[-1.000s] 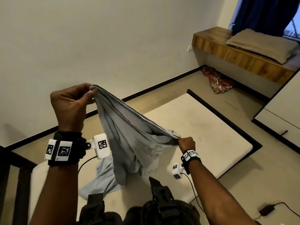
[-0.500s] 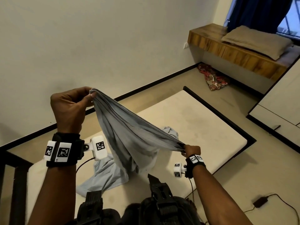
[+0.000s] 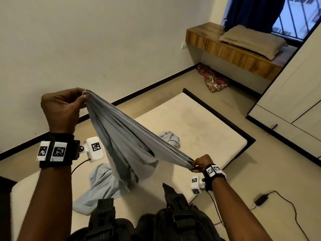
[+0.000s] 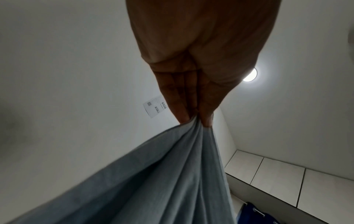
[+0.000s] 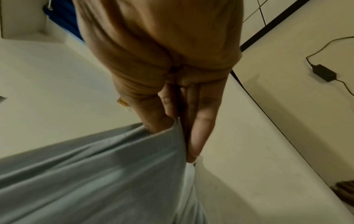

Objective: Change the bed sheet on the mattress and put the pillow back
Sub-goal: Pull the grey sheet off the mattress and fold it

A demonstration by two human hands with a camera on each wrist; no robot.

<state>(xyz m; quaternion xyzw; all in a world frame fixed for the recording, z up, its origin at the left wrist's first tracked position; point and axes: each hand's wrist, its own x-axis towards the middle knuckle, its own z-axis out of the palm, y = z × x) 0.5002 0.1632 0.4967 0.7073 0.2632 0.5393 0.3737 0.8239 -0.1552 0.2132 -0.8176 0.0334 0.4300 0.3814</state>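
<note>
Grey-blue bed sheet (image 3: 128,141) stretched in a slanting band across the middle of the frame, pinched at its upper end by the left hand (image 3: 60,110) at centre left, thumb against fingers (image 4: 182,112) on a bunched corner. Lower end gripped by the right hand (image 3: 202,163) at lower right of centre, fingers (image 5: 199,121) pressed together along the gathered edge, thumb tucked under a fold. Slack middle hanging down in a pouch, tail crumpled on the bare cream mattress (image 3: 191,122) at lower centre; another small heap of the same cloth lying past the band, near the middle of the frame.

Tan pillow (image 3: 251,40) on the wooden window ledge (image 3: 225,49) at upper right, well apart from the mattress, below a dark blue curtain (image 3: 251,13). Red patterned cloth (image 3: 212,80) heaped on the floor under the ledge. Black power adapter (image 3: 261,200) with its cord on the floor at lower right. White cupboard fronts (image 3: 295,94) along the right edge. Plain pale wall (image 3: 86,40) filling the upper left, dark skirting along its foot. Dark harness straps at bottom centre hiding the near edge of the mattress.

Compared with a second ago: hands farther apart, right hand lower and more to the right, sheet pulled tauter and its far heap now uncovered.
</note>
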